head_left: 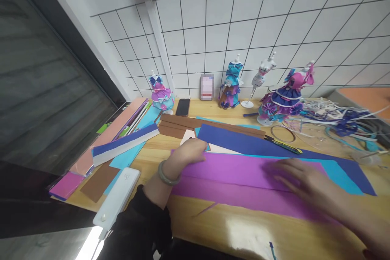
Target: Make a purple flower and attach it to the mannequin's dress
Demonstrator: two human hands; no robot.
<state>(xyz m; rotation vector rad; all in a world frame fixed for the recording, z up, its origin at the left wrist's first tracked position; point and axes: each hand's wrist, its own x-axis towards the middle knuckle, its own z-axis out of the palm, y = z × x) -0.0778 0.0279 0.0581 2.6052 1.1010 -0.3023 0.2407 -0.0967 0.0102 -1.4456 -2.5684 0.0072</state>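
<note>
A long purple sheet (231, 166), which looks like paper or craft foam, lies across the table in front of me with a lengthwise fold or overlapping layer. My left hand (191, 152), with a bangle at the wrist, is closed at its upper left end, fingers curled on the edge. Over the right part of the purple sheet my right hand (292, 174) is spread with fingers stretched out, smeared by motion. Beneath and behind it lie a light blue sheet (344, 174) and a dark blue sheet (231, 136). A thin purple offcut (207, 209) rests at the front edge.
Behind are brown strips (183, 126), a yellow-black cutter (283, 145), a tape ring (282, 133) and a phone (183, 107). Dressed mini mannequins (282, 97) stand along the wall. Tangled ribbons (341, 118) lie right; coloured sheets (115, 130) and a white lamp (117, 197) are left.
</note>
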